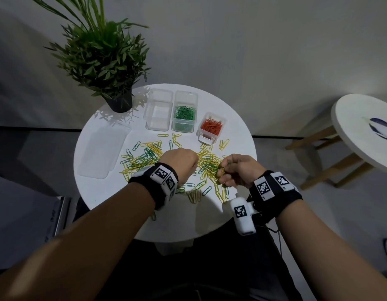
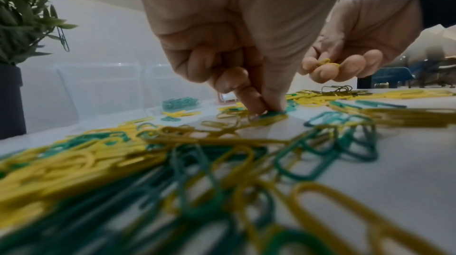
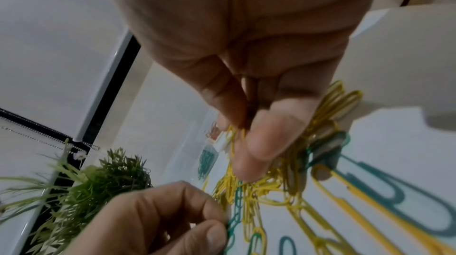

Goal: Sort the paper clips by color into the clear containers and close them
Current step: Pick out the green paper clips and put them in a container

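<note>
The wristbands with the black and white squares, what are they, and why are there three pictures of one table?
No machine here: a person sorts paper clips wearing three cameras. The wide picture comes from the head, the others from each wrist, looking along the fingers. On the round white table lie loose yellow and green paper clips, a container of green clips, a container of orange clips, an empty clear container, a flat clear lid and a potted plant. The left hand pinches a green clip on the table; the right hand holds a few yellow clips.
</note>
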A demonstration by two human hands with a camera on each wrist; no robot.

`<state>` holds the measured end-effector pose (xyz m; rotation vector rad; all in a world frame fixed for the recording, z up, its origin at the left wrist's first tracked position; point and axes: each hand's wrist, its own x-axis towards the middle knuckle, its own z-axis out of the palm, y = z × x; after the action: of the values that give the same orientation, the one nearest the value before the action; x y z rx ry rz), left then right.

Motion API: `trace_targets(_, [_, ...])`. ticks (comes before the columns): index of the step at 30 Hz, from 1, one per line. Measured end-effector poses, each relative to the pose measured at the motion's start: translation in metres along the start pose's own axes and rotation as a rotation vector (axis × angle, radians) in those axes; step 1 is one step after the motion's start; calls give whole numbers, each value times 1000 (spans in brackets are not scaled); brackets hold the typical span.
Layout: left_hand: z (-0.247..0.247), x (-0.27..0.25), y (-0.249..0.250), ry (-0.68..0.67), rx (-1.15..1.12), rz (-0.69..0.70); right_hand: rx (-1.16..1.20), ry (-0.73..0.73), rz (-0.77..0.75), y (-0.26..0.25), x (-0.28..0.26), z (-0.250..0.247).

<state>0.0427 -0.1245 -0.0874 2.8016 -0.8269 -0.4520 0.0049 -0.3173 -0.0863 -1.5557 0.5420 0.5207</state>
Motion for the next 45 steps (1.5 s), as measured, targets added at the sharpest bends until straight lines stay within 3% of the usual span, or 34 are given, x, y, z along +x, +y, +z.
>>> trace_targets(7, [-1, -5, -7, -53, 12, 35, 28, -60, 15, 2, 4, -3])
trace_targets(13, [-5, -4, 1, -31, 146, 76, -59, 54, -67, -12, 2, -6])
trace_targets(16, [-5, -2, -2, -34, 97, 79, -109, 164, -56, -21, 3, -14])
trace_targets(21, [-6, -2, -19, -31, -483, -163, -168, 166, 27, -22, 1, -17])
trace_targets(24, [-8, -11, -22, -96, -875, -265, -220, 102, -38, -16, -4, -3])
trace_targets(30, [-6, -21, -26, -173, -1169, -452, -537, 10, -171, 1, -1, 27])
trace_targets(32, [-9, -23, -26, -216, -1061, -439, -813, -32, -231, 1, -2, 32])
trace_targets(34, [-9, -22, -24, -271, -794, -342, -1113, -78, -286, -2, -4, 32])
trace_targets(36, [-7, -21, -22, -248, -671, -288, -1276, -110, -318, -6, -7, 30])
trace_targets(41, [0, -26, -22, -74, -484, -230, -1476, -151, -414, -9, -10, 30])
trace_targets(45, [-1, -27, -14, -65, -128, -102, -1458, -102, -428, -7, -7, 37])
